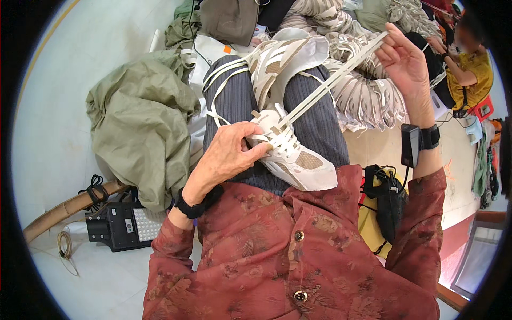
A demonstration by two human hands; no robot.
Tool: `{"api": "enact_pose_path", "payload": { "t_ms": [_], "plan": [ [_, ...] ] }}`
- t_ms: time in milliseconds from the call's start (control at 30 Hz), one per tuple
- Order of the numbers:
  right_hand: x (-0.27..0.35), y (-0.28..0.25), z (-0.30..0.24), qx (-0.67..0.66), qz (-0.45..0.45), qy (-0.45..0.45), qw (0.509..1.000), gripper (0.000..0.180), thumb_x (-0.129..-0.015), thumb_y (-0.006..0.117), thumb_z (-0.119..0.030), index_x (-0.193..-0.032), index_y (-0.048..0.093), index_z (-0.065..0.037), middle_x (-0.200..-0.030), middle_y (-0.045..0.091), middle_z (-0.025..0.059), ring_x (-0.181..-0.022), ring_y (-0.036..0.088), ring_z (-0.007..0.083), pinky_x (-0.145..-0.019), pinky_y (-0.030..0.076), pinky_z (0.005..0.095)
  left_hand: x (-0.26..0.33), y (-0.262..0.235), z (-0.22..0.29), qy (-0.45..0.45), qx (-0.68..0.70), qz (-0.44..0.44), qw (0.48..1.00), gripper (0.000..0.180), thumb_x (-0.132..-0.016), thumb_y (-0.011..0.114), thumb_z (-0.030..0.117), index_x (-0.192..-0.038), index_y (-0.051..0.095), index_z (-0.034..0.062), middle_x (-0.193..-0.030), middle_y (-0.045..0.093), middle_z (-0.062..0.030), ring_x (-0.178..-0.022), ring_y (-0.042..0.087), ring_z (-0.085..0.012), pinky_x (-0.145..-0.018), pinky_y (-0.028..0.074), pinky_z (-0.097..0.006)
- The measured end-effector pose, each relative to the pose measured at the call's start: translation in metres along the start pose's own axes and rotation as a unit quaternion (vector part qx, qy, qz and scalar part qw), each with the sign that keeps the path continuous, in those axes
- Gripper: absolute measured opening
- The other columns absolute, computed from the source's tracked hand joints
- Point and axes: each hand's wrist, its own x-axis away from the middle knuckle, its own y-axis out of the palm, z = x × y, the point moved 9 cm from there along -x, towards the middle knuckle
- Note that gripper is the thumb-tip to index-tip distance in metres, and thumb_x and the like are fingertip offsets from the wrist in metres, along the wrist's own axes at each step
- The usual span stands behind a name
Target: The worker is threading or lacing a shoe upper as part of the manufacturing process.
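A white and beige shoe upper (pixel 306 162) with mesh panels lies across my lap, its toe toward my shirt. My left hand (pixel 226 152) is closed on it at the lacing, thumb and fingers pinching the edge beside the crossed laces. Up at the right, my right hand (pixel 404 61) grips a flat white shoelace (pixel 336 79), pulled taut in a straight slant from the upper's eyelets. A second upper (pixel 274 66) of the same kind rests on my knees beyond the first. Loose white lace (pixel 216 101) loops over my left leg.
Stacked shoe uppers (pixel 368 98) are heaped beyond my right knee. An olive cloth bundle (pixel 141 117) sits at the left, above a black lamp panel (pixel 128 224). A black mesh bag (pixel 392 208) is by my right side. Another person in yellow (pixel 469 74) sits at far right.
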Motion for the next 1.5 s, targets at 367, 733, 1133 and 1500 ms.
{"api": "enact_pose_path", "payload": {
  "t_ms": [367, 733, 1133, 1500],
  "plan": [
    [-0.013, -0.02, -0.015, 0.021, 0.092, 0.005, 0.995, 0.035, -0.094, 0.063, -0.001, -0.127, 0.056, 0.006, -0.08, 0.055, 0.005, -0.055, 0.034, 0.009, -0.059, 0.033, 0.026, -0.002, 0.001, 0.005, 0.005, 0.009, -0.003, 1.0, 0.028, -0.083, 0.073, 0.025, -0.09, 0.069, -0.0021, -0.072, 0.064, -0.0125, -0.055, 0.058, -0.0202, -0.056, 0.047, -0.032],
    [-0.019, -0.107, -0.1, 0.12, 0.118, -0.071, 0.983, 0.025, -0.096, 0.062, -0.003, -0.121, 0.061, 0.003, -0.096, 0.062, 0.0069, -0.067, 0.051, 0.0106, -0.068, 0.043, 0.0236, -0.004, 0.011, -0.01, -0.016, 0.054, -0.062, 0.997, 0.021, -0.09, 0.07, 0.02, -0.094, 0.069, -0.0012, -0.072, 0.066, -0.002, -0.056, 0.06, -0.0076, -0.051, 0.046, -0.024],
    [0.045, 0.107, 0.131, 0.708, -0.148, -0.094, 0.684, 0.015, -0.079, 0.066, -0.004, -0.092, 0.072, -0.002, -0.095, 0.069, 0.0169, -0.088, 0.066, 0.0359, -0.079, 0.053, 0.042, 0.0, 0.011, -0.017, -0.035, 0.064, -0.062, 0.995, 0.022, -0.091, 0.068, 0.019, -0.095, 0.068, -0.0027, -0.074, 0.066, -0.003, -0.058, 0.061, -0.008, -0.054, 0.049, -0.025],
    [0.063, 0.136, 0.172, 0.582, -0.249, -0.015, 0.774, 0.012, -0.08, 0.061, 0.002, -0.09, 0.067, 0.002, -0.085, 0.068, 0.0174, -0.078, 0.067, 0.0348, -0.068, 0.051, 0.0396, -0.002, 0.007, -0.008, 0.002, 0.067, -0.032, 0.997, 0.024, -0.087, 0.07, 0.02, -0.096, 0.069, -0.0026, -0.073, 0.066, -0.0084, -0.058, 0.06, -0.0131, -0.055, 0.048, -0.029]
  ]
}}
